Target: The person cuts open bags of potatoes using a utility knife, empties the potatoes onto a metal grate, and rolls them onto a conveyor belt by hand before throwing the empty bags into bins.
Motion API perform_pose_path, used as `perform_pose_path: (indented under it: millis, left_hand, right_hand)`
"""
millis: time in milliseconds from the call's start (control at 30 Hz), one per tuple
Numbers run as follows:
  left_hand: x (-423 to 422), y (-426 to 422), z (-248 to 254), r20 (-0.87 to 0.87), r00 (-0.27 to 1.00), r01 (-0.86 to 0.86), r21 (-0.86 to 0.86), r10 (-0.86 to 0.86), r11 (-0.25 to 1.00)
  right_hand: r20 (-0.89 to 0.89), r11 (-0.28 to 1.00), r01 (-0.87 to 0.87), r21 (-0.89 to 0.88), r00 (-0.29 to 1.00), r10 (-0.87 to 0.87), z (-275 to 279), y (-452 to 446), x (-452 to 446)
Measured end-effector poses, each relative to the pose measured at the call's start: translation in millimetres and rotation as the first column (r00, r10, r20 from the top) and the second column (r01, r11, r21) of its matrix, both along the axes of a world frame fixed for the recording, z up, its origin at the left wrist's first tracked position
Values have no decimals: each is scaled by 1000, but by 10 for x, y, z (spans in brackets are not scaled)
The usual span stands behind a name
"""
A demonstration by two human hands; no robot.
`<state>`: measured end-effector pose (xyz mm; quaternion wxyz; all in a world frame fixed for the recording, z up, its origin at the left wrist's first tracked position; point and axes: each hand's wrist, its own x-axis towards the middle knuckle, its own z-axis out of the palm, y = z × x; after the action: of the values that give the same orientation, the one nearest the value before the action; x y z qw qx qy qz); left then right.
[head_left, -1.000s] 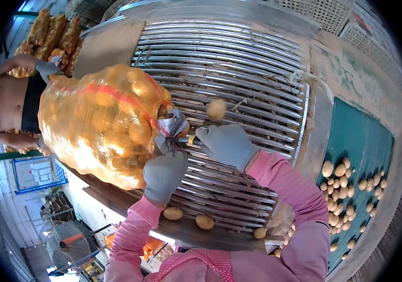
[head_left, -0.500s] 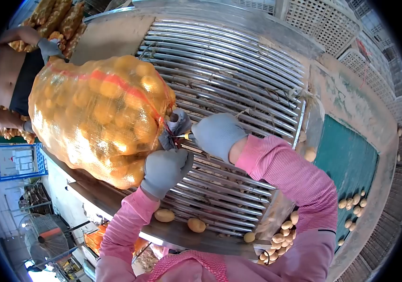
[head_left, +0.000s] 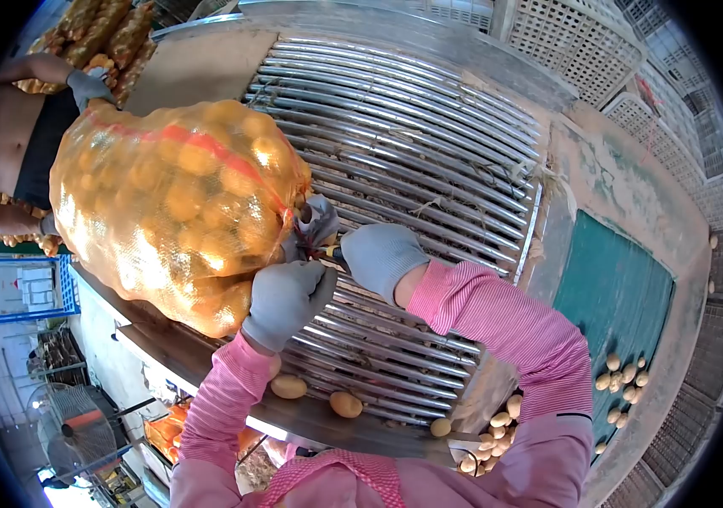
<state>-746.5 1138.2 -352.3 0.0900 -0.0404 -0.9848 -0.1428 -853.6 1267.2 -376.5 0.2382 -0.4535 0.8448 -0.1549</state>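
Observation:
A large orange mesh sack of potatoes [head_left: 167,212] lies over the left part of the metal rollers [head_left: 404,152], its gathered mouth facing right. My left hand [head_left: 283,303], in a grey glove, is closed near the lower side of the mouth; what its fingers grip is hidden. In my gloved right hand [head_left: 381,261] is a small tool with a yellow and black handle [head_left: 333,251], its tip at the mouth. Crumpled grey material [head_left: 319,218] sticks out there, beside a red tie. Two potatoes [head_left: 345,405] rest below on the rollers' near edge.
A co-worker's gloved hand [head_left: 89,87] touches the sack's far end. More filled sacks [head_left: 95,34] stand behind. White plastic crates [head_left: 577,42] are at upper right. Potatoes [head_left: 624,381] lie on a green belt [head_left: 615,279] at right. A fan [head_left: 78,432] stands at lower left.
Since a second ago the sack appears further left in view, and the loose potato on the rollers is gone from there. Both my hands remain at the sack's mouth, the right one closer to it.

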Motion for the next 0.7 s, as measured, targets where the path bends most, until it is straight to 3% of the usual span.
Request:
perform_pose_path:
  millis: [100,167,300,333,500,567,633,700]
  left_hand:
    - [20,-66,11,-4,998,60,-38,-60,998]
    - [56,-88,11,-5,995,103,-80,-104,991]
    - [70,-90,-2,26,990,137,-101,-135,985]
    - [62,-86,-19,19,991,132,-96,-131,987]
    - [63,-93,-43,3,997,81,-75,-81,994]
    - [67,-115,8,-21,997,76,-14,-76,997]
    - [74,-124,32,-38,997,72,41,-70,997]
    - [93,-101,28,-37,998,46,73,-43,996]
  right_hand:
    - [-46,1000,0,10,999,0,80,6,-25]
    - [-57,990,-66,128,996,73,184,3,-35]
    - [-58,986,-13,166,998,23,204,-88,-22]
    - [-62,970,6,243,998,9,175,-190,-9]
    - [-146,970,-114,213,978,147,214,-197,-56]
    - [-34,990,-22,140,999,27,192,-101,-32]
    - [-28,989,-13,147,999,18,191,-22,-27]
    - [-69,928,-53,370,994,85,307,106,-27]
